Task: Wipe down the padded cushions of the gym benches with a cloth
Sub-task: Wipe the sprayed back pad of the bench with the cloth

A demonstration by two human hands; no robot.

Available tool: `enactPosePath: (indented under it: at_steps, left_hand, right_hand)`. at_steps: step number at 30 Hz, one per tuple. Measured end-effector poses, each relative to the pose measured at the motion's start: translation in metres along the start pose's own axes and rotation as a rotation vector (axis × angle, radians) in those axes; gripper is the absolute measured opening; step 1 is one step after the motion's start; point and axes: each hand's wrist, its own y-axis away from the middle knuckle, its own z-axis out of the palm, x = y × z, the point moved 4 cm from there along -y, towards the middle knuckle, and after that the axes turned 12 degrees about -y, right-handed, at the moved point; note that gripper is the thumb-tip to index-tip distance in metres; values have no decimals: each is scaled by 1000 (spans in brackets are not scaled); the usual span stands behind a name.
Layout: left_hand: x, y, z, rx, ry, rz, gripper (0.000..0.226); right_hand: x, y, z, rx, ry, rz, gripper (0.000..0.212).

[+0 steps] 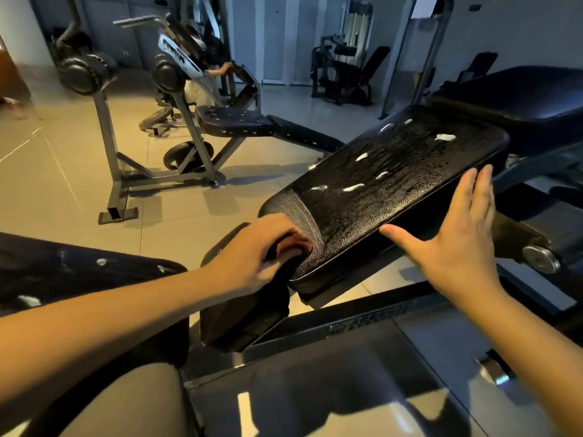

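A black padded bench cushion slopes up from the centre to the right; its surface glistens and carries several white patches. My left hand curls its fingers over the cushion's near end, gripping what looks like a dark cloth, which is hard to tell apart from the black pad below it. A duller strip runs across the cushion just beyond that hand. My right hand is flat with straight, spread fingers against the cushion's right side edge and holds nothing.
A second dark cushion with white patches lies at the lower left. Under the cushion runs the bench's metal frame bar, with a round metal knob at the right. Another bench, weight machines and a person stand farther back on the tiled floor.
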Motion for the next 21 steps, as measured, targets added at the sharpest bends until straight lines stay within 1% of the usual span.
enactPosePath:
  at_steps: [1, 2, 4, 5, 6, 7, 8, 10, 12, 13, 14, 15, 16, 18, 19, 20, 21]
  left_hand:
    - [-21, -5, 4, 44, -16, -98, 14]
    - [-47, -13, 6, 90, -18, -244, 10]
    - [-93, -27, 10, 111, -54, -519, 7]
    - [-104, -32, 12, 116, -66, -587, 7]
    - [-101, -36, 14, 129, -69, -604, 8]
    - [-87, -38, 13, 141, -46, -575, 7]
    - [-66, -39, 12, 147, -13, -500, 7]
    - [-15, -31, 6, 107, 36, -255, 8]
    - [18, -17, 1, 48, 42, -8, 15]
    - [17, -15, 1, 38, 18, 45, 16]
    - [7, -18, 2, 45, -16, 37, 15]
    - [-11, -23, 5, 74, -44, -30, 12]
    - [-34, -31, 8, 116, -55, -159, 10]
    - [-86, -52, 12, 155, -67, -499, 10]
    - [-103, -61, 15, 154, -66, -622, 11]
    - [-109, -68, 17, 158, -67, -686, 13]
    - [-103, -74, 17, 173, -77, -685, 13]
  right_hand:
    - [0, 0, 0, -2, 0, 0, 141]
    - [0, 1, 0, -4, -1, 2, 141]
    - [0, 2, 0, -8, -4, 11, 140]
    - [0, 3, 0, -10, -6, 12, 140]
    - [0, 4, 0, -9, -8, 10, 140]
    - [-1, 3, 0, -9, -10, 7, 140]
    - [-2, 3, -1, -8, -10, 9, 140]
    - [-3, 2, 0, -7, -4, 9, 139]
    - [-3, 2, 1, -8, 4, 4, 139]
    - [-2, 2, 1, -8, 6, 5, 139]
    - [-1, 3, 1, -7, 7, 9, 139]
    - [0, 3, 1, -7, 8, 12, 139]
    - [1, 3, 2, -8, 6, 13, 139]
    - [0, 4, 2, -14, -3, 17, 139]
    - [0, 3, 2, -17, -10, 20, 139]
    - [0, 2, 2, -19, -13, 22, 139]
    - [-1, 2, 2, -22, -13, 21, 139]
